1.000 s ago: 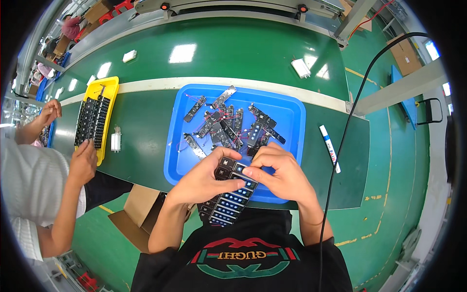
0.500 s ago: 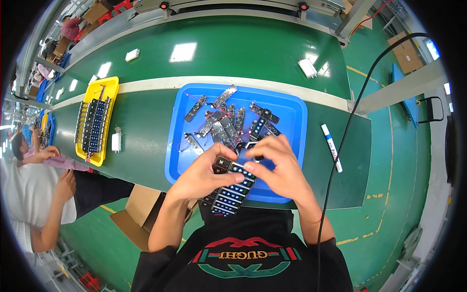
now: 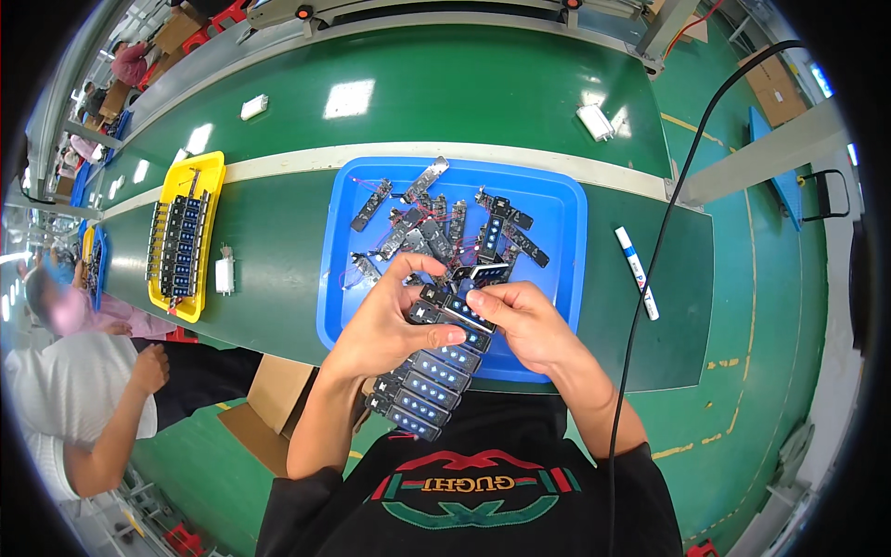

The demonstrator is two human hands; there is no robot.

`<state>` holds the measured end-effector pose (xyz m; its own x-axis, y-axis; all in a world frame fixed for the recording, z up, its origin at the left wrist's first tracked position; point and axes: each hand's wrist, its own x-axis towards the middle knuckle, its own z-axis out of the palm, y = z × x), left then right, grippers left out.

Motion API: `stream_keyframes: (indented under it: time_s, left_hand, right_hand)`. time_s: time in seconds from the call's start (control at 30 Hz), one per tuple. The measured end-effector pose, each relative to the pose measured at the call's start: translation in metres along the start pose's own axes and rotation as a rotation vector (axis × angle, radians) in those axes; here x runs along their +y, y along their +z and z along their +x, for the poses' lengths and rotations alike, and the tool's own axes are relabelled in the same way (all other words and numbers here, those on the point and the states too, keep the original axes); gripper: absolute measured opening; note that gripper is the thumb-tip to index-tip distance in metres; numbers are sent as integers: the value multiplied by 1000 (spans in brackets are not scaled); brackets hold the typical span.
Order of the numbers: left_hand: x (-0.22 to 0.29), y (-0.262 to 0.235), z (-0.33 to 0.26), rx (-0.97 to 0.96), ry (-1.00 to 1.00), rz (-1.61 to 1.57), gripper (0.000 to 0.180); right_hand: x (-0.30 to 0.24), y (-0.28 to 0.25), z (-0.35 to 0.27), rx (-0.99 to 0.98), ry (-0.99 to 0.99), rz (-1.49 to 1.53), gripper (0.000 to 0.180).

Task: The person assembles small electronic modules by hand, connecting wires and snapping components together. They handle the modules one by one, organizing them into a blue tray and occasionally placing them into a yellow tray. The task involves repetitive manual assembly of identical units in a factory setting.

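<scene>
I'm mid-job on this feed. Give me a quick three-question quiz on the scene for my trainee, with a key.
1. Multiple choice: where is the marker?
A) In the big blue tray
B) Right of that tray
C) Left of that tray
2. True or false: the left hand holds a row of modules.
3. Fill the blank: the next tray left of the big blue one is ____.

Key: 1. B; 2. True; 3. yellow
</scene>
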<state>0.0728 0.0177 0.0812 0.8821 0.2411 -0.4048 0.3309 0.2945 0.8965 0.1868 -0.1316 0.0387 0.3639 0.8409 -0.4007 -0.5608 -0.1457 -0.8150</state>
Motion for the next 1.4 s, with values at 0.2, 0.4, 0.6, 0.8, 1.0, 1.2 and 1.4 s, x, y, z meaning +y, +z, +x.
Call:
stream_keyframes:
  time_s: [0.2,0.4,0.6,0.8,1.0,1.2,1.4]
  left_hand:
    - [-5,-5,-1,-30,-41,141,40]
    - [-9,-4,-11,-148,-9,249,17]
    - [-9,-7,4,-148,-56,94,17]
    - [0,-11,6,-163,-103,131,21]
    - [-5,-11,2,-137,-142,81,18]
    - [-9,-5,-1,-79,-88,119,18]
    - [-13,-4,4,-86,-66,136,19]
  right_hand:
    - [-10,0,-2,261,-746,-830,20]
    - [-28,-4,-12,-26,-519,-833,26]
    - [-3,-12,6,-21,38,40,32]
    - [-20,-7,2,-3,-508,-851,22]
    - [-24,-6,0,6,-559,-846,21]
    - [-6,-7,5,-8,-368,-448,22]
    - [-4,-13,4,-5,-251,-377,24]
